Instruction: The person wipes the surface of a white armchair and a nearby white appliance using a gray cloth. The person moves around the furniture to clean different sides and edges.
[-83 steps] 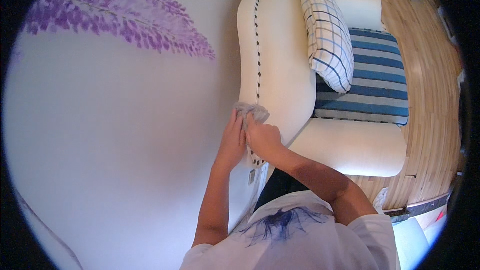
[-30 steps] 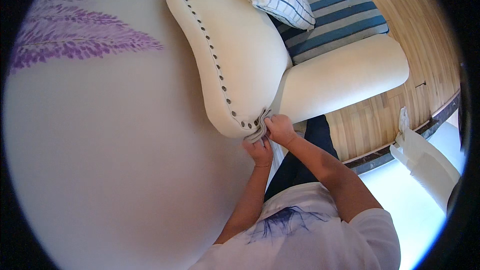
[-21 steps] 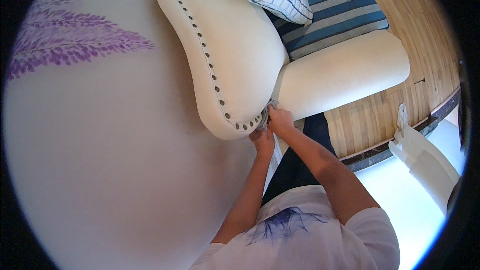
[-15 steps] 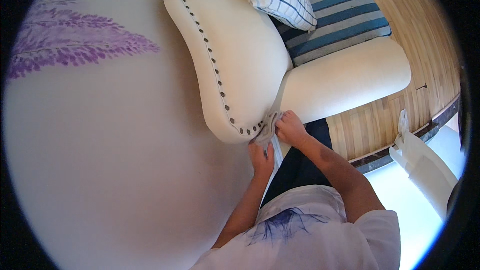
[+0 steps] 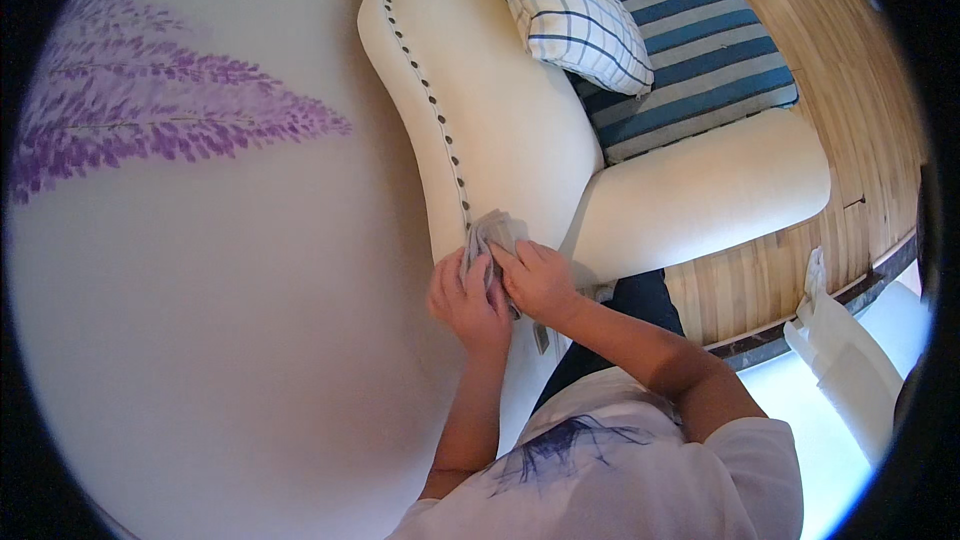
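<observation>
A crumpled grey cloth (image 5: 492,230) is bunched against the near corner of a cream sofa's backrest (image 5: 500,110), over part of its row of dark studs. My left hand (image 5: 470,302) grips the cloth from the left, its fingers curled around it. From the right, my right hand (image 5: 535,280) presses on the same cloth with bent fingers. The studs under the cloth and hands are hidden. Just right of my hands lies the sofa's rounded cream armrest (image 5: 710,195).
On the sofa are a checked cushion (image 5: 585,30) and a blue-and-grey striped seat pad (image 5: 700,50). A pale wall (image 5: 280,340) with painted purple flowers (image 5: 170,105) borders the left. Wooden flooring (image 5: 860,90) and a hanging white cloth-like item (image 5: 845,350) are at right.
Both hands have moved up and left with the cloth, from the backrest's lower edge onto its studded corner. The sofa sits slightly lower and farther right in the picture.
</observation>
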The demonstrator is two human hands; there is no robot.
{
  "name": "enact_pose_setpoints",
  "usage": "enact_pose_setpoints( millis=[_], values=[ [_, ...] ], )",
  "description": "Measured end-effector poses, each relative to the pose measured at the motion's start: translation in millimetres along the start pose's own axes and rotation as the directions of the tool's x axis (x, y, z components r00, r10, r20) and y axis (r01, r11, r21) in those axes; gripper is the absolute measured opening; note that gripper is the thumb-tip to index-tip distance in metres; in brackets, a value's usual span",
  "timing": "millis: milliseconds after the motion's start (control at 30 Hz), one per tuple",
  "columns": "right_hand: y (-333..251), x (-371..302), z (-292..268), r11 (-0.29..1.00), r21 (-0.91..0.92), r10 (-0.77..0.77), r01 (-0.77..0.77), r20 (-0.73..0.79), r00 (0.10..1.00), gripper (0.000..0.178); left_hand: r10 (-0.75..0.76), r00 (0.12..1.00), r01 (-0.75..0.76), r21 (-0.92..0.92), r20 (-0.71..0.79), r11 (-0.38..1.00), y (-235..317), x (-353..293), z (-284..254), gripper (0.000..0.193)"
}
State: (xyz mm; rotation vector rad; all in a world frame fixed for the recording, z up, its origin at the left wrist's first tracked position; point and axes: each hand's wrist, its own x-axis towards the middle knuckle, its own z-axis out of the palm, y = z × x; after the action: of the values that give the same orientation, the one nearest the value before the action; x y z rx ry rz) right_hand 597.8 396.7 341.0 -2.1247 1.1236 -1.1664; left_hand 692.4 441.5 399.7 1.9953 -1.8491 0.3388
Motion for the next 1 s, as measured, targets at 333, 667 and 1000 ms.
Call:
enact_pose_setpoints(
  millis=[333,667,1000],
  values=[
    [38.0,103.6,32.4,0.973,-0.119,0.206,-0.196,0.079,0.975,0.039,-0.113,0.946,0.097,0.069,0.304,0.993,-18.4,139.4,38.5,0.028],
    [83.1,179.5,50.6,0.98,-0.189,0.096,-0.068,0.141,0.985,0.038,-0.174,0.937,0.122,0.181,0.303,0.976,-42.9,202.4,85.2,0.024],
    [80.9,156.7,43.9,0.978,-0.204,0.002,0.04,0.202,0.979,0.041,-0.219,0.926,0.177,0.159,0.309,0.971,-34.3,179.0,76.2,0.03]
  ],
)
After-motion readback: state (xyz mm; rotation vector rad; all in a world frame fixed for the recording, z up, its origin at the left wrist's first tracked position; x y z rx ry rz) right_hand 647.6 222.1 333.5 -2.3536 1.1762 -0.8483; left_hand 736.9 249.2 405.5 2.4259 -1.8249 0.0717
